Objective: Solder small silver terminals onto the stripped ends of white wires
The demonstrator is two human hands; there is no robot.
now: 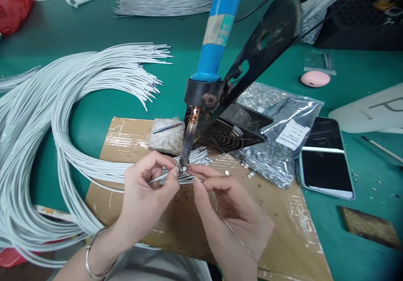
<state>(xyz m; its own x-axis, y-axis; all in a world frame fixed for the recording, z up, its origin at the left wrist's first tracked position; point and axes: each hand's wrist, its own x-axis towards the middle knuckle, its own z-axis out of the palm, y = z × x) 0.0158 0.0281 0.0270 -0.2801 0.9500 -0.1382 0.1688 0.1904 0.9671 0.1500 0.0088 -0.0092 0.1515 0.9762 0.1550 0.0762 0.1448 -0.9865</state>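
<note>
My left hand (147, 193) pinches a white cable (157, 179) just below the tip of a soldering iron (189, 136). A small metal piece sits at the cable's end by the tip, partly hidden by the fingers. In my right hand (231, 214) is a thin solder wire (234, 232), its end held at the same spot and its length trailing down across the palm. The blue-handled iron hangs point down in a black metal holder (252, 58). More white cables (107, 170) lie behind my left hand.
Cardboard (283, 239) lies under the hands. A block with a thin tool (166, 136) stands behind them. To the right are a bag of metal pieces (283, 113), a phone (325, 159), a pink object (315, 79) and a flat brown block (370, 226). Bundled cables (59, 88) fill the left.
</note>
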